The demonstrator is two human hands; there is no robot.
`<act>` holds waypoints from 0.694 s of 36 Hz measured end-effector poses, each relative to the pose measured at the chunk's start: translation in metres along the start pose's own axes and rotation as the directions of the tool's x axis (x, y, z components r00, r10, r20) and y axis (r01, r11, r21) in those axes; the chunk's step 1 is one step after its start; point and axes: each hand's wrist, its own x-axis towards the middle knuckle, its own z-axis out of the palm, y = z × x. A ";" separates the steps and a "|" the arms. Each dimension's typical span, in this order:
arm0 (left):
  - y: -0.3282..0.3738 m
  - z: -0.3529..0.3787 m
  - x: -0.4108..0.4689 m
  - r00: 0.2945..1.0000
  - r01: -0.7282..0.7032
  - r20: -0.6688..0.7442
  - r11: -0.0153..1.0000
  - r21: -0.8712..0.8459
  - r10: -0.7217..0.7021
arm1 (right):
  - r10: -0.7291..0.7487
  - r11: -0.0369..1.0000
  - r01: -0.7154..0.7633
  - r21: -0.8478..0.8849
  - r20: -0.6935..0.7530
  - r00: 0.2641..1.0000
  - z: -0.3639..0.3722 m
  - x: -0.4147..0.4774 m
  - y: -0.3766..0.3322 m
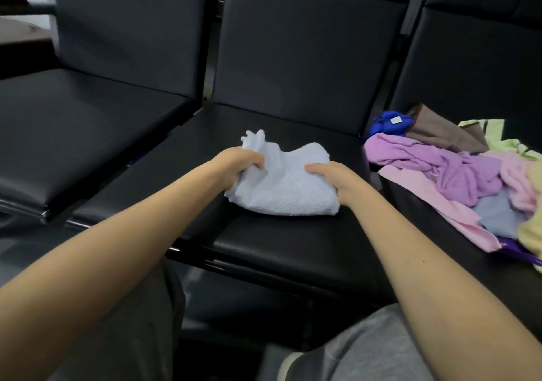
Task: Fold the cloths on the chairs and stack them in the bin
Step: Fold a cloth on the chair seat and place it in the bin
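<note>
Your left hand [240, 162] and right hand [333, 177] each grip one end of the white towel [283, 188], fingers curled into it. The towel lies on the middle chair seat [293, 244]. The cloth pile [457, 175] sits right of that seat.

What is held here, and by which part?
Both grip the white towel: left hand at its bunched left end, right hand on its right edge.
</note>
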 end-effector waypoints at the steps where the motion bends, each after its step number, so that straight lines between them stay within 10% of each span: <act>1: 0.000 0.000 0.001 1.000 0.000 -0.013 0.999 -0.037 0.000 | -0.016 0.999 0.016 0.030 0.013 1.000 -0.001 -0.002 0.000; 14: 0.001 0.044 -0.025 0.953 0.159 0.296 0.935 -0.316 -0.062 | -0.324 0.920 0.263 -0.292 -0.186 0.927 -0.051 -0.047 0.008; 25: 0.034 0.175 -0.096 0.880 -0.052 0.433 0.947 -0.318 0.194 | -0.276 0.949 0.178 -0.261 -0.410 0.869 -0.174 -0.145 0.045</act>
